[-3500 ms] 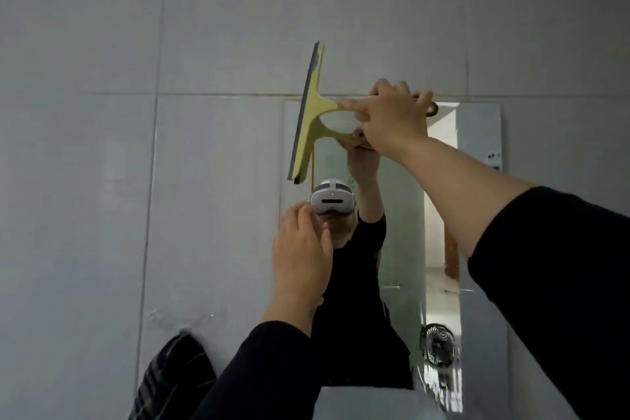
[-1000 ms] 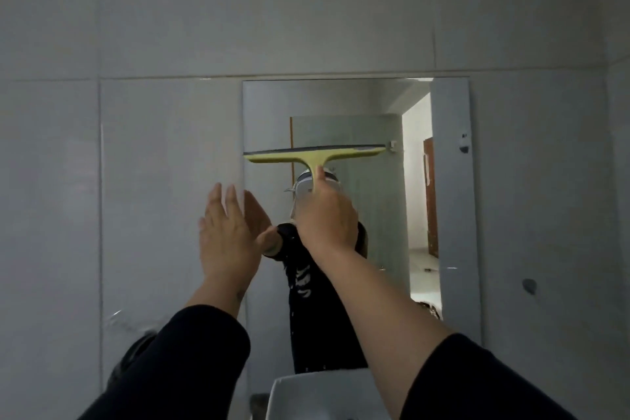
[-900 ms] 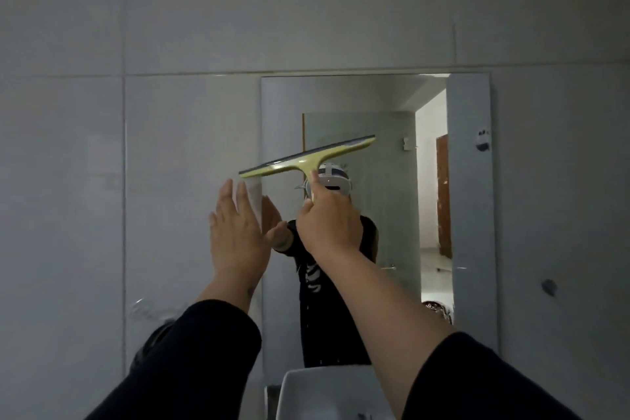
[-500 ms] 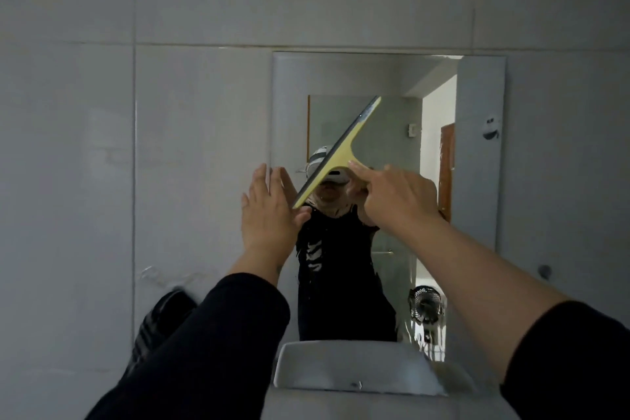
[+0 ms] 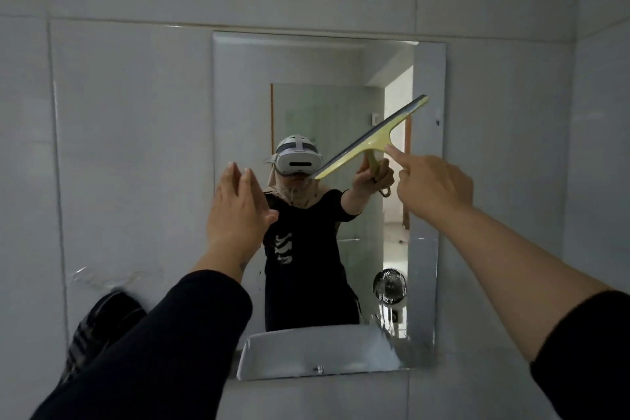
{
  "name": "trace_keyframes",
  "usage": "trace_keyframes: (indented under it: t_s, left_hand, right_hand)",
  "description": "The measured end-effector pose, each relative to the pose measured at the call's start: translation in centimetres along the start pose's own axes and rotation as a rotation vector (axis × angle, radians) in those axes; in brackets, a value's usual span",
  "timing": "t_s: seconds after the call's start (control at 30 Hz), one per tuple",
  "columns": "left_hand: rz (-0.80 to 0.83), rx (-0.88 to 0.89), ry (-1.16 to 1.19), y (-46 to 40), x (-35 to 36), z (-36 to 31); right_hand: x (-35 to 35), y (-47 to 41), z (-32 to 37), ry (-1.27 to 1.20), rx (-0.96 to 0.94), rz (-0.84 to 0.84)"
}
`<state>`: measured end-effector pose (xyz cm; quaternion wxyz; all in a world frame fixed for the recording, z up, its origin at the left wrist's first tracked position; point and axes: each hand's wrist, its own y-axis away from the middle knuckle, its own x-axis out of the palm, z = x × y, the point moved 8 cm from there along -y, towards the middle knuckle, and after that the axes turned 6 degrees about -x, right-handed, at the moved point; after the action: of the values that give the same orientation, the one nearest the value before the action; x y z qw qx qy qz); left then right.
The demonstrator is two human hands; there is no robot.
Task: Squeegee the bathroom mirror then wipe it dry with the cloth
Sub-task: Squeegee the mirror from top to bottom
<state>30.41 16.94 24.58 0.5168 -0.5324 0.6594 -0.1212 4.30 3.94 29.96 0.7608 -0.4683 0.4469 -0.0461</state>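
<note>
The rectangular mirror (image 5: 238,95) hangs on the grey tiled wall in front of me. My right hand (image 5: 433,189) grips the handle of a yellow squeegee (image 5: 371,140), index finger stretched along it. The blade lies tilted across the mirror's right half, its right end high near the mirror's right edge. My left hand (image 5: 237,211) is flat, fingers together, at the mirror's left edge, holding nothing. A dark striped cloth (image 5: 99,327) hangs on the wall low at the left, partly hidden by my left sleeve.
The mirror reflects a person with a headset, a white basin along the mirror's lower edge, a small fan and a doorway. Water streaks show at the mirror's lower right corner. A clear hook (image 5: 102,278) sits on the tile above the cloth.
The squeegee has swung from level near the middle to tilted, then shifted right across the mirror with my right hand. My left hand stays flat at the mirror's left edge.
</note>
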Motion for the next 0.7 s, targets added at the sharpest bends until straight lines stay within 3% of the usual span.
trace_keyframes:
  t_s: [0.23, 0.47, 0.7]
  left_hand:
    - [-0.027, -0.019, -0.014, -0.5, 0.5, 0.3]
    - [-0.011, 0.012, -0.066, -0.7, 0.5, 0.9]
    - [-0.003, 0.025, -0.04, -0.8, 0.6, 0.6]
  right_hand:
    - [2.1, 3.1, -3.4, -0.226, 0.19, -0.008]
    - [5.3, 5.7, -1.0, -0.487, 0.284, -0.075]
    - [6.7, 7.0, 1.4, -0.573, 0.331, -0.142]
